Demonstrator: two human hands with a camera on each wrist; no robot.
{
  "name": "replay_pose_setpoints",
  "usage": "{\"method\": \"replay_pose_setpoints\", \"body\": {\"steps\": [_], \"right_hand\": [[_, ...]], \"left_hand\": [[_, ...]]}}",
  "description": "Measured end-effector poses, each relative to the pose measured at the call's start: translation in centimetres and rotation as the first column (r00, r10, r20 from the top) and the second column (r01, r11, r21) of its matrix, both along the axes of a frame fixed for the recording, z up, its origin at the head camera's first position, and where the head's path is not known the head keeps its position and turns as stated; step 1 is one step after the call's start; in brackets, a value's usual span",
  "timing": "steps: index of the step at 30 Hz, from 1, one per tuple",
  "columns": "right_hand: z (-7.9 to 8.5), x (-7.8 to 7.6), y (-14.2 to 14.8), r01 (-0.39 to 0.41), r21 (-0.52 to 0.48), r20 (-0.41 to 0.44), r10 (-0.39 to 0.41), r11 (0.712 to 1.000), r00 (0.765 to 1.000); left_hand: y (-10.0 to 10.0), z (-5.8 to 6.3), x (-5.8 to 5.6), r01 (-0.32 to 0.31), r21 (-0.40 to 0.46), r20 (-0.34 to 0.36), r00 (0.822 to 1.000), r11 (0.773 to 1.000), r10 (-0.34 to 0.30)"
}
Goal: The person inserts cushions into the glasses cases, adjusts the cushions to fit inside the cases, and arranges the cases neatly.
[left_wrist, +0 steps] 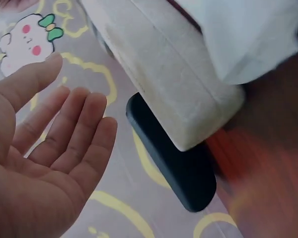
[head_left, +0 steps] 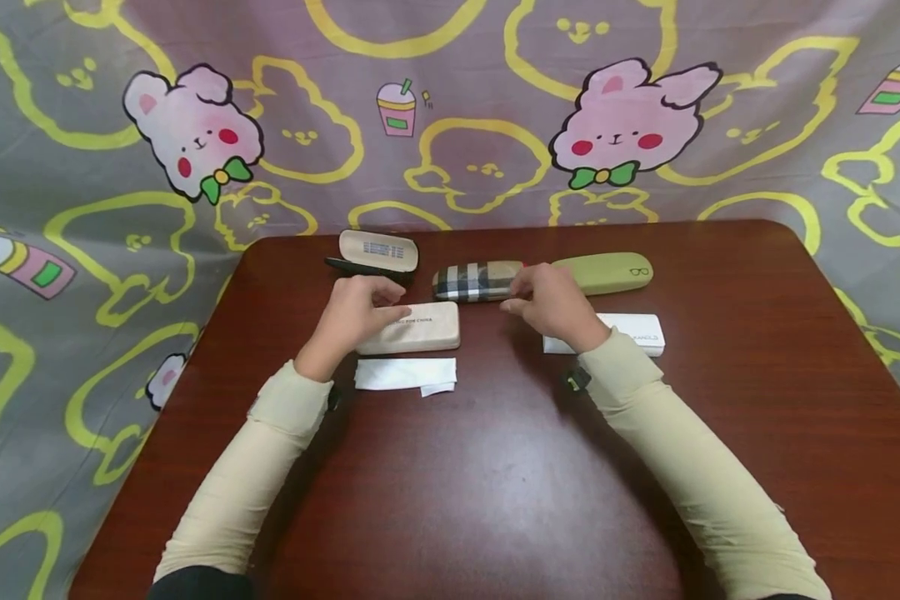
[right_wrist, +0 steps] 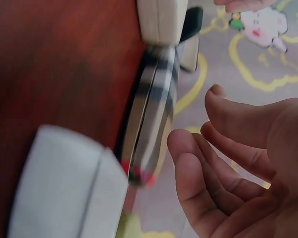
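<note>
My left hand [head_left: 356, 312] hovers over the cream glasses case [head_left: 427, 331], which is closed and has dark print on its lid. Its fingers are relaxed, and the left wrist view shows the bare palm beside the case. Between the hands, further back, lies a plaid glasses case [head_left: 472, 282]. By its right end is my right hand [head_left: 558, 304], fingers loosely bent with nothing in them, as the right wrist view confirms. That hand partly hides the plaid case, a green glasses case [head_left: 611, 273] behind it and a white case [head_left: 642, 332] under the wrist.
At the back left stands an open black glasses case [head_left: 378, 252] with a pale lining. A folded white cloth [head_left: 405, 374] lies in front of the cream case. The brown table [head_left: 510, 500] ends at a patterned curtain [head_left: 487, 100] behind.
</note>
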State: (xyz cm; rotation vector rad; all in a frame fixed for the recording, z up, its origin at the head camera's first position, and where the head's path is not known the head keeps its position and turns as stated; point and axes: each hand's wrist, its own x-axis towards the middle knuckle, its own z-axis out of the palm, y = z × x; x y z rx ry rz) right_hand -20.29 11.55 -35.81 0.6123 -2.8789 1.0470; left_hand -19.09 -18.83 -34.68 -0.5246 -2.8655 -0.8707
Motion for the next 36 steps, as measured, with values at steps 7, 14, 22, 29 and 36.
{"method": "replay_pose_setpoints", "body": {"steps": [7,14,22,29,36], "right_hand": [[-0.9,1.8,-2.4,-0.067,0.009,0.019,0.067,0.998,0.998],[-1.9,3.4,-4.6,-0.122,0.034,0.034,0.121,0.992,0.992],[-3.2,4.2,-6.7,-0.197,0.092,0.016,0.197,0.976,0.98],[-3.9,4.5,-8.0,-0.21,0.181,0.004,0.212,0.961,0.977],[-4.2,4.7,-8.6,-0.193,0.203,0.011,0.195,0.96,0.981]], "left_hand": [[-1.7,0.3,3.6,0.052,-0.051,0.078,0.996,0.997,-0.048],[-2.4,-0.8,5.4,0.112,-0.207,0.151,0.985,0.972,-0.082],[-2.6,-2.7,5.9,0.059,-0.327,0.128,0.992,0.943,-0.018],[-2.6,-3.7,5.8,0.027,-0.361,0.101,0.995,0.932,0.01],[-2.6,-3.6,5.9,-0.044,-0.381,0.149,0.983,0.924,0.108]]}}
